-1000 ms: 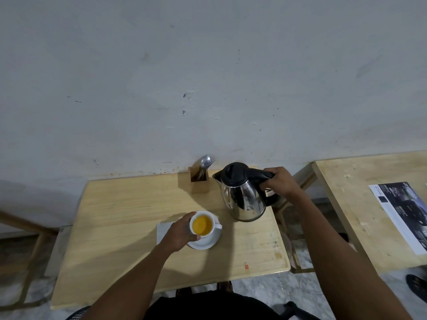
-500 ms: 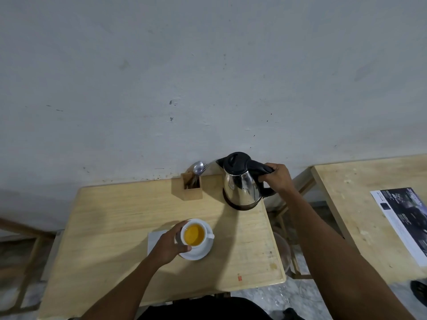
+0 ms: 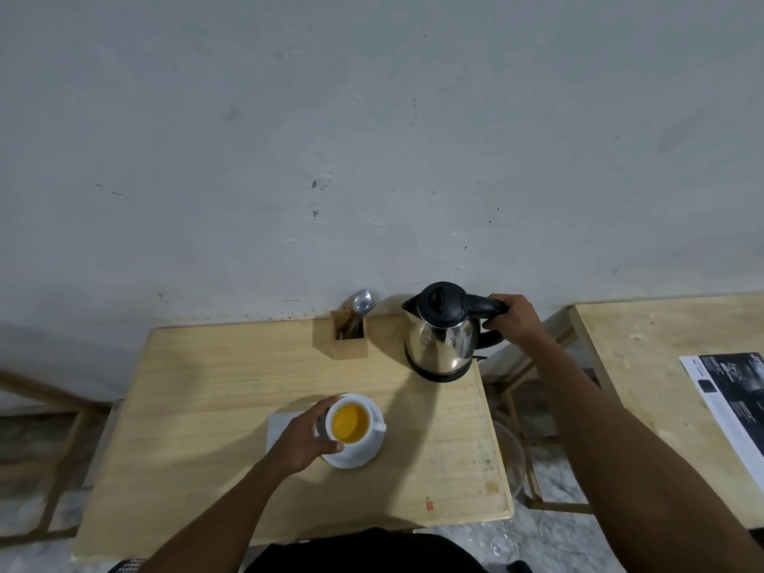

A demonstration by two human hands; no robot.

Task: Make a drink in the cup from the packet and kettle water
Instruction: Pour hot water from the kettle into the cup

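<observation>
A white cup (image 3: 350,421) full of orange liquid stands on a white saucer (image 3: 364,452) near the middle of the wooden table (image 3: 198,407). My left hand (image 3: 304,438) wraps around the cup's left side. A steel kettle (image 3: 441,341) with a black lid stands upright at the table's far right corner. My right hand (image 3: 512,320) grips its black handle. A pale flat packet or paper (image 3: 278,428) lies under my left hand, mostly hidden.
A wooden holder (image 3: 349,341) with a spoon and fork stands left of the kettle against the wall. A second wooden table (image 3: 645,366) with a printed sheet (image 3: 731,394) is on the right, across a gap.
The kettle has moved away from the cup, back and to the right, and now rests on the table's far corner. My left hand has stayed on the cup.
</observation>
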